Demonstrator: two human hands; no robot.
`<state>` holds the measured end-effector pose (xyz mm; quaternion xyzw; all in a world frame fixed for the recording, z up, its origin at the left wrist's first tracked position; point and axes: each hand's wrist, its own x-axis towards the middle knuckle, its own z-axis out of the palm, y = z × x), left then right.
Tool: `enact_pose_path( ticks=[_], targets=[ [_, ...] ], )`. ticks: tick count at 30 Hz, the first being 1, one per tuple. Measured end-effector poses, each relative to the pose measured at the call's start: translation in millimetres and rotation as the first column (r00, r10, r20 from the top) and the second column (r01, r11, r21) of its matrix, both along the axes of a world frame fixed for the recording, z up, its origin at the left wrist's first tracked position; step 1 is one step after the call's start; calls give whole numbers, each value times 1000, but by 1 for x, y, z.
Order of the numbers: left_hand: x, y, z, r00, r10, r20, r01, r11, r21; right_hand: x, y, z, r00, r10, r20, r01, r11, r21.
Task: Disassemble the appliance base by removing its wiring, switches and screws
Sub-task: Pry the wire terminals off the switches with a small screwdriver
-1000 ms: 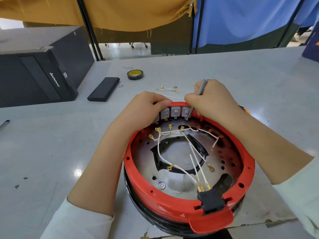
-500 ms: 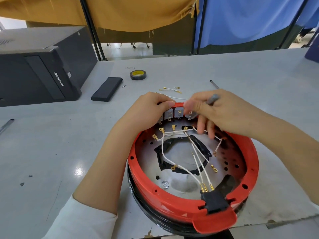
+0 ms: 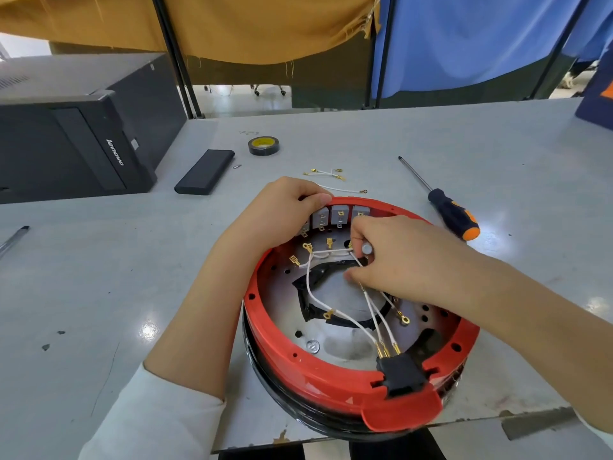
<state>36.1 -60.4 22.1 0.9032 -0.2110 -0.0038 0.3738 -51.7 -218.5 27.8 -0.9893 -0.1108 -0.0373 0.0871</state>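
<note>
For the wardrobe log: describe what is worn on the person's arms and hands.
Both hands are bare: no gloves, rings or watch show on the left hand or the right hand. The forearms are uncovered. Each arm wears a white long sleeve pushed up toward the elbow, the left sleeve plainly visible, the right sleeve only at the frame edge.

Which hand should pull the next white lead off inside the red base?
Right, probably. The right hand is already inside the red base, fingers curled on the white wires with a small grey tool. The left hand grips the far rim by the switches.
</note>
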Motion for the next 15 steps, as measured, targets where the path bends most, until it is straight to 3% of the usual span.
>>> enact_pose_path(
  ticks=[4, 11, 15],
  targets=[
    [0, 0, -1, 1000, 0, -10, 0, 1000, -10, 2, 4, -6, 995, 6, 98, -10, 999, 43],
    [1, 0, -2, 1000, -10, -5, 10, 1000, -8, 5, -15, -9, 997, -26, -74, 40, 981, 190],
    [1, 0, -2, 1000, -11, -2, 11, 1000, -1, -3, -10, -8, 995, -44, -90, 53, 994, 95]
  ],
)
